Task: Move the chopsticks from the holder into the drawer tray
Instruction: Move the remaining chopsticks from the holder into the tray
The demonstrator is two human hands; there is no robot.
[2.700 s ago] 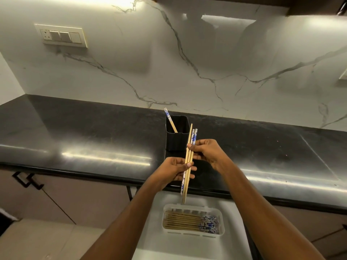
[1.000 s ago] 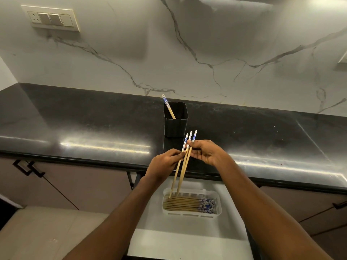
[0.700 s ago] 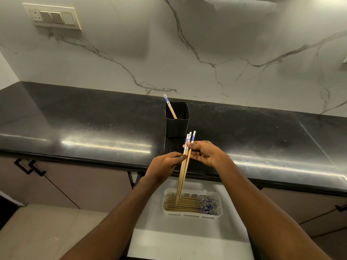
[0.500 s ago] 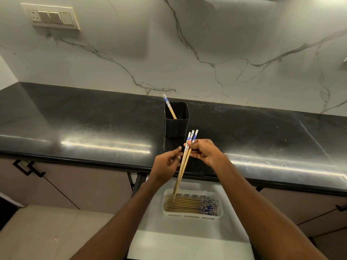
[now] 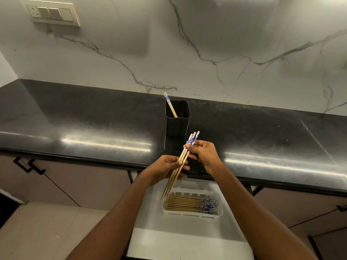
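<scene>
— What is hard to make out here?

— The tapered tips of the held chopsticks (image 5: 180, 164) blur together just above the near-left rim of the white tray (image 5: 193, 213), so I cannot tell whether they touch it. The chopsticks lying in the tray (image 5: 189, 203) are packed too tightly to count. The lower part of the single chopstick (image 5: 170, 104) left in the black holder (image 5: 177, 120) is hidden inside it, and the drawer (image 5: 185, 243) runs out of the bottom edge.

— How are the hands placed?

— Both reach forward over the open drawer, in front of the black countertop (image 5: 93, 126). The right hand (image 5: 203, 152) is closed around the bundle near its blue-patterned tops, thumb and fingers pinching. The left hand (image 5: 166, 168) is curled around the bundle lower down, thumb pressed on the shafts. The bundle slants, tops up and to the right, tips down and to the left.

— And the counts?

— Three patterned tops show above the right hand, so three chopsticks in the bundle. One leans against the holder's left rear corner. One holder, standing on the countertop; one tray, sitting in the drawer, its chopsticks lying sideways with patterned ends to the right.
</scene>
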